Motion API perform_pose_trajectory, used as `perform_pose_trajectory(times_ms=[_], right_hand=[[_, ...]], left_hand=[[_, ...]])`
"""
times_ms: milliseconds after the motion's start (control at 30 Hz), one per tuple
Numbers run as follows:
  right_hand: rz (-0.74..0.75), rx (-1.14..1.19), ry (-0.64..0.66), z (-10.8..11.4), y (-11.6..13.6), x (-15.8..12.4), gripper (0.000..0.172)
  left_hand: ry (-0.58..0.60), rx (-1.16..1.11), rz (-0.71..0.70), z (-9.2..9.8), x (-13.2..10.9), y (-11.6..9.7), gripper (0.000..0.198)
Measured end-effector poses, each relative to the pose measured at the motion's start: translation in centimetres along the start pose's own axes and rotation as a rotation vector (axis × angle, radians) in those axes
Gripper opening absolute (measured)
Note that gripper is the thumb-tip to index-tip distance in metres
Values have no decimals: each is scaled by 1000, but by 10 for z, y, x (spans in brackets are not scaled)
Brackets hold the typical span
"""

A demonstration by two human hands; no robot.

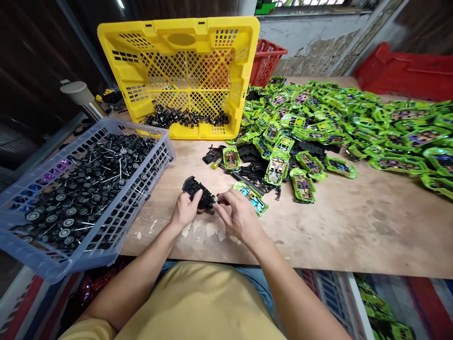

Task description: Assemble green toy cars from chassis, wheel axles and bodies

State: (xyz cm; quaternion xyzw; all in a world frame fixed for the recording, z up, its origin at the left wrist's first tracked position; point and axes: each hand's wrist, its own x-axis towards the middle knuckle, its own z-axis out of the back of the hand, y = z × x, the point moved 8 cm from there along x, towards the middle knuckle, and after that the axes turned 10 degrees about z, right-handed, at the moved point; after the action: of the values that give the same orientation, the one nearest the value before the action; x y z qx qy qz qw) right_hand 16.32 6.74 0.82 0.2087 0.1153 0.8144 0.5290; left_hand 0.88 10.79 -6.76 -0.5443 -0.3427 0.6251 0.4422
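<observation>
My left hand [186, 208] is closed around a black plastic toy car chassis [198, 190], held tilted just above the table's front part. At its right end, the fingers of my right hand [240, 213] are pinched together against a small pale, shiny bit, too small to make out. Just behind my right hand lies a green toy car body [253, 198] with a bright blue inside. More black chassis plates [249, 158] lie in a loose pile beyond it, with several green car bodies [277, 169] on and around them.
On the left, a translucent crate [139, 182] holds many black wheels on metal axles. A yellow crate [170, 40] stands on its side behind, with small black parts in it. Green bodies heap across the right of the wooden table [339, 226]; red baskets [406, 71] stand behind.
</observation>
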Motion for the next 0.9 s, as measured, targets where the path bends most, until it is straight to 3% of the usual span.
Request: perform_pose_trajectory(times_ms=[100, 267, 533, 600, 767, 900], right_hand=[[117, 37, -157, -1, 8, 0, 19], [60, -57, -119, -17, 1, 0, 16], [59, 5, -195, -8, -3, 1, 17], [33, 144, -248, -6, -8, -1, 17], [-152, 819, -367, -19, -25, -3, 42], [-209, 1022, -394, -31, -28, 1, 44]], left_hand=[[-52, -11, -56, 3, -3, -7, 39], [-122, 17, -107, 7, -9, -15, 38], [-116, 42, -131, -1, -13, -19, 31], [-105, 11, -126, -3, -11, -18, 31], [-3, -217, -180, -13, -10, -23, 29], [81, -364, -158, -20, -14, -26, 33]])
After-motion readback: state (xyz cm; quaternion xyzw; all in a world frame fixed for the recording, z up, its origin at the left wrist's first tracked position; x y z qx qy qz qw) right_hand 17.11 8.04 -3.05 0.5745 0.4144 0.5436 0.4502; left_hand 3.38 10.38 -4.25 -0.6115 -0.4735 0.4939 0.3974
